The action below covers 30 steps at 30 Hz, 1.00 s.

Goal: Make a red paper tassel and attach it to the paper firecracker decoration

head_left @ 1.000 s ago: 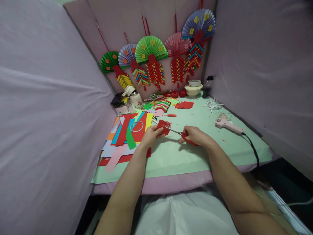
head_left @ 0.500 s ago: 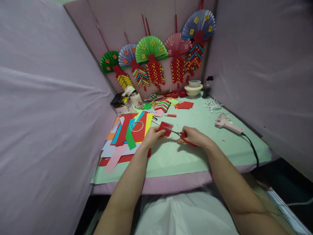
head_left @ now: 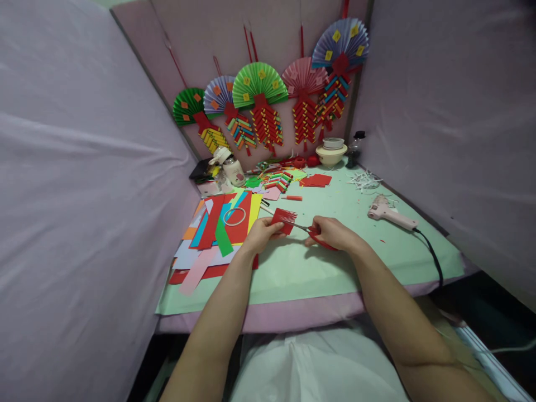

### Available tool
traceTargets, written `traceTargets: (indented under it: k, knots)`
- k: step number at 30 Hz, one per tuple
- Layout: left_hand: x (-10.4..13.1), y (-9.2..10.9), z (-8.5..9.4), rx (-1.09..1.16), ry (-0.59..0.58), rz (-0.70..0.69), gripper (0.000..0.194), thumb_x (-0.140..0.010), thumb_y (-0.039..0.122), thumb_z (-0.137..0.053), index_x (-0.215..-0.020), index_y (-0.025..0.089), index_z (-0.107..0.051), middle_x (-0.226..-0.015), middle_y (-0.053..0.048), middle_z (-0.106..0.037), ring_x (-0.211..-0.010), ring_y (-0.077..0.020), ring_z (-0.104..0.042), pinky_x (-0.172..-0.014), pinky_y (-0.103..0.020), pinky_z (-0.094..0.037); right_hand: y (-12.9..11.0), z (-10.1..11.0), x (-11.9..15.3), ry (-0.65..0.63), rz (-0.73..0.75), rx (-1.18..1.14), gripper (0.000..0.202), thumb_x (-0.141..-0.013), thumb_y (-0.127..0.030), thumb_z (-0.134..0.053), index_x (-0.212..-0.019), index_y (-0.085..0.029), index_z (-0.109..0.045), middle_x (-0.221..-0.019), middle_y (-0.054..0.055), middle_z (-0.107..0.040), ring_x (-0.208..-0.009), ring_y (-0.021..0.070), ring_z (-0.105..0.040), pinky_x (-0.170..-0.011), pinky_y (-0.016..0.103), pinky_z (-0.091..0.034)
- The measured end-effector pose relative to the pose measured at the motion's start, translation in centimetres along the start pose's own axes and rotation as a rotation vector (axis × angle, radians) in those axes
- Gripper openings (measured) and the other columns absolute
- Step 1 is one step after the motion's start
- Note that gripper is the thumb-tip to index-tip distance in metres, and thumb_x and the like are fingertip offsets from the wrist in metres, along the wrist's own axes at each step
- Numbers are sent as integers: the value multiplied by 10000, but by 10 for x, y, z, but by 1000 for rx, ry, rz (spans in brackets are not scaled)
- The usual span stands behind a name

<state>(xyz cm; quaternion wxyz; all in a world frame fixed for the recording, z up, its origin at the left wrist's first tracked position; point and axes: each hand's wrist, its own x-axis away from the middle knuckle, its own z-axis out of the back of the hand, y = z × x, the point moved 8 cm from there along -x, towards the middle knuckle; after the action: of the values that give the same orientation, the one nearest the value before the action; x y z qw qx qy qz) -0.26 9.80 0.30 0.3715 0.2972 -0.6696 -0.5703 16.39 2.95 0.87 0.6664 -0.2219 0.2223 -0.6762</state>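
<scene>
Between the thumb and fingers of my left hand point(head_left: 262, 234) is a small piece of red paper point(head_left: 281, 219), its far part slit into a fringe of thin strips. My right hand point(head_left: 330, 231) grips red-handled scissors point(head_left: 320, 239), fingers around the handles. The scissor blades point left and lie at the paper's right side, among the strips. Both hands are just above the pale green table cover point(head_left: 301, 273). Under my left forearm and to its left lie coloured paper sheets and strips point(head_left: 218, 223), topped by a white ring point(head_left: 234, 216).
A pink glue gun point(head_left: 391, 213) with a black cord lies at right, near white paper shreds point(head_left: 365, 180). Behind are red paper pieces point(head_left: 316, 180), small paper rolls point(head_left: 278, 181), a bowl point(head_left: 330, 154) and a jar point(head_left: 233, 170). Paper fan ornaments point(head_left: 260, 85) hang on the back wall.
</scene>
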Motion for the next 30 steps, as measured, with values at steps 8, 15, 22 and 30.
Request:
traceTargets:
  k: [8, 15, 22, 30]
  knots:
    - [2, -5, -9, -45, -58, 54, 354, -620, 310, -751, -889, 87, -693, -896, -95, -685, -777, -181, -636, -712, -285, -527, -3, -6, 0, -34, 27, 15, 472, -590, -606, -681, -736, -214, -461, -740, 0, -596, -639, 147, -507, -524, 234, -320]
    - [1, -6, -9, 3, -65, 65, 382, -592, 315, -780, -886, 87, -694, -872, -93, -684, -768, -180, -634, -699, -281, -526, -2, -4, -1, -11, 27, 0, 455, -593, -595, -683, -695, -213, -459, -691, -9, -587, -616, 140, -494, -516, 232, -307]
    - [3, -5, -10, 29, -50, 80, 339, -600, 289, -781, -863, 93, -694, -872, -92, -687, -758, -172, -636, -682, -265, -526, -2, -4, -1, 2, 16, -12, 443, -592, -566, -696, -684, -213, -446, -696, -11, -591, -611, 137, -497, -512, 227, -304]
    - [0, -3, -1, 33, 2, 32, 304, -650, 280, -758, -879, 92, -687, -905, -101, -685, -770, -171, -644, -688, -265, -542, 3, 0, 4, -79, -45, -2, 448, -617, -600, -659, -736, -213, -466, -759, 11, -609, -639, 151, -515, -520, 236, -326]
